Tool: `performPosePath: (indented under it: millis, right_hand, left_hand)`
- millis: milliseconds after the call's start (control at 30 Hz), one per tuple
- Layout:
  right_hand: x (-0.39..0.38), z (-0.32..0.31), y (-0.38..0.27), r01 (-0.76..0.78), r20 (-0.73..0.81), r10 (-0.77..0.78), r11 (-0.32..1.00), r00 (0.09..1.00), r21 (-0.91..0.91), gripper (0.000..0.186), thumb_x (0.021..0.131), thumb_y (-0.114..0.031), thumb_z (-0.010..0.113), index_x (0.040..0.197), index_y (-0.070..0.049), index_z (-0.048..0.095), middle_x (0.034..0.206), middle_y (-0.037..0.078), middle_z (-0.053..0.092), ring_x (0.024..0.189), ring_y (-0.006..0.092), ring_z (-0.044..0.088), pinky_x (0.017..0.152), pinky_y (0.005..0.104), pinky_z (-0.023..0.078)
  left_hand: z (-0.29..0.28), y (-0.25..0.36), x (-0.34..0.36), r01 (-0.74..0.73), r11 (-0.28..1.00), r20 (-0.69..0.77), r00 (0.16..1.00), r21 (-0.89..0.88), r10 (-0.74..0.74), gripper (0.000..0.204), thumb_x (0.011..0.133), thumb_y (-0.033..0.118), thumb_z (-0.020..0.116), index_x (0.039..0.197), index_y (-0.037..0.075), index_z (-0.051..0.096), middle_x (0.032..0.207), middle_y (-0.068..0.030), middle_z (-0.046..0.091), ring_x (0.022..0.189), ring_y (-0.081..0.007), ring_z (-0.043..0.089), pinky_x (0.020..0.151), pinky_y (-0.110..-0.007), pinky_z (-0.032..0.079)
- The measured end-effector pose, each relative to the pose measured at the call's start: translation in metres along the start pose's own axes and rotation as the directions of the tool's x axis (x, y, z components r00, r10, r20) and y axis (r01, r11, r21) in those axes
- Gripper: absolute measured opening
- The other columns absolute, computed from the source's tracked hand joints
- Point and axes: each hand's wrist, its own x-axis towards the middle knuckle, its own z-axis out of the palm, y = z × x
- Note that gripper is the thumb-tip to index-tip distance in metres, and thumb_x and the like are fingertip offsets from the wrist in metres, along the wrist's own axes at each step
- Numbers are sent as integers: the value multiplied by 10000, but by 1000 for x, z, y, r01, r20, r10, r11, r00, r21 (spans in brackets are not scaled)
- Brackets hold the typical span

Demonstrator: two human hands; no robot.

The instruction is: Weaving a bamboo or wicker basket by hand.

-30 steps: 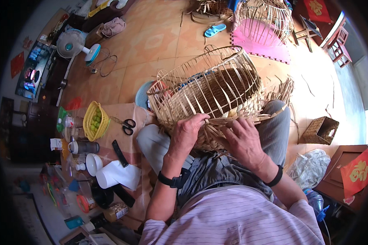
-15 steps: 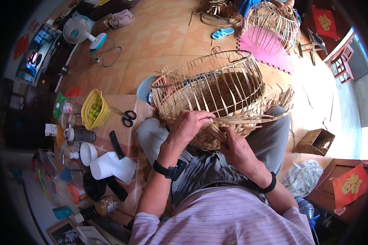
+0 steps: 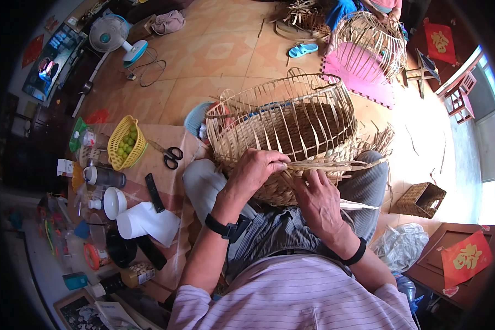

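Observation:
A half-woven basket (image 3: pixel 283 132) with a braided lower body and open upright ribs lies tilted across my knees. My left hand (image 3: pixel 258 170) pinches pale flat strips (image 3: pixel 330 164) at its near edge, thumb and forefinger pressed together. Just to the right and slightly lower, my right hand (image 3: pixel 319 198) has curled fingers on more strips, partly hidden under the hand; light loose ends stick out past it toward my right knee. A tangle of straw ends (image 3: pixel 382 137) hangs off the basket's right side.
At left, a low table (image 3: pixel 176 137) holds a yellow basket (image 3: pixel 115 148) of green fruit, scissors (image 3: pixel 171 158), paper roll (image 3: pixel 137 223) and containers. A fan (image 3: pixel 107 33) stands beyond. Another person (image 3: pixel 387 5) handles a rib frame (image 3: pixel 368 36) over a pink mat. A woven box (image 3: pixel 420 199) sits right.
My right hand has dipped and come back up slightly, with pale strip ends now showing below it. My left hand stays pinched at the edge. The other person shows more at the top.

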Motion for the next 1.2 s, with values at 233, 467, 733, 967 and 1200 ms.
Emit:
performPosePath:
  millis: [233,467,733,967,1200]
  right_hand:
    - [-13,24,-4,-123,190,56,924,980,362,141,929,-84,686,975,-7,577,848,219,643,746,443,645,623,515,504]
    - [11,19,-24,-188,275,-20,680,961,709,129,1012,-129,625,1009,-12,571,711,161,618,592,301,613,566,430,499]
    - [40,-29,30,-642,697,-14,-406,717,651,289,1107,-283,550,1065,-14,648,731,10,620,534,83,556,430,229,410]
    - [41,-59,36,-554,639,-25,-524,769,647,259,1095,-213,499,1209,-2,599,740,85,645,554,178,634,469,293,517]
    - [40,-77,60,75,-40,74,-582,996,810,286,1094,-246,501,1164,-17,658,1081,102,692,1025,219,656,905,358,533]
  left_hand:
    - [11,-4,-5,-23,1000,-89,996,17,25,175,892,120,761,1041,35,794,931,-170,779,861,-273,774,782,-353,587]
    - [12,-5,-4,-9,1000,-88,996,-7,9,144,885,97,758,1010,34,794,895,-151,779,816,-232,768,760,-342,587]
    - [3,-10,-17,-130,977,12,992,169,129,254,902,95,746,1151,47,746,1059,-194,764,905,-294,769,783,-364,589]
    - [49,-10,-27,-132,911,-279,926,392,254,204,937,262,719,1074,113,744,901,-111,725,810,-311,728,700,-428,572]
    - [62,-6,-27,124,979,-394,917,158,-53,182,990,218,684,1044,51,734,843,-180,725,778,-382,717,678,-480,551]
